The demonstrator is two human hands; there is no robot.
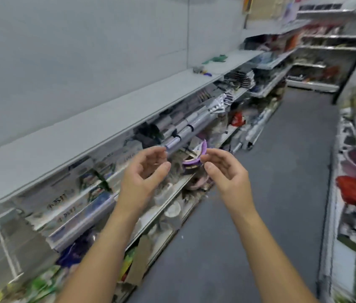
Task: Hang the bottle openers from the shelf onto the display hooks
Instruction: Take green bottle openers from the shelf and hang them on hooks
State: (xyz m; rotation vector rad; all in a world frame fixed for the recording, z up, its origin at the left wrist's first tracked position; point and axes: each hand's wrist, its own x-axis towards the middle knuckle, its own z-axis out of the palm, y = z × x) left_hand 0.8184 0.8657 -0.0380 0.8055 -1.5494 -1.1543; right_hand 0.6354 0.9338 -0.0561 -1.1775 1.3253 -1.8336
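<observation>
Both hands hover over the aisle, level with the crowded lower shelves. The left hand (144,171) has its fingers loosely curled, palm turned inward, and holds nothing. The right hand (223,171) looks much the same, with thumb and forefinger close together. Just past its fingertips is a purple round object (191,161). It seems to rest on the lower shelf (168,193) rather than in the grip, though blur leaves that uncertain.

The likely bottle openers (201,71) are a small smeared cluster, one part blue and yellow. They lie near the front edge of the wide grey top shelf (85,132), farther down the aisle and well apart from both hands. A green object (214,59) lies beyond them on the same shelf. No display hooks can be made out.

The main risk is a wrong pick. The hands are nearest the cluttered lower goods, and the purple object could be taken by mistake. The cluster sits close to the shelf's front edge, so a hurried reach could nudge pieces off onto the dark floor (260,193). Grabbing several tangled openers at once could let one slip out on the way. With the hooks out of sight, the person has to turn and search, and a loose grip may drop an opener then.
</observation>
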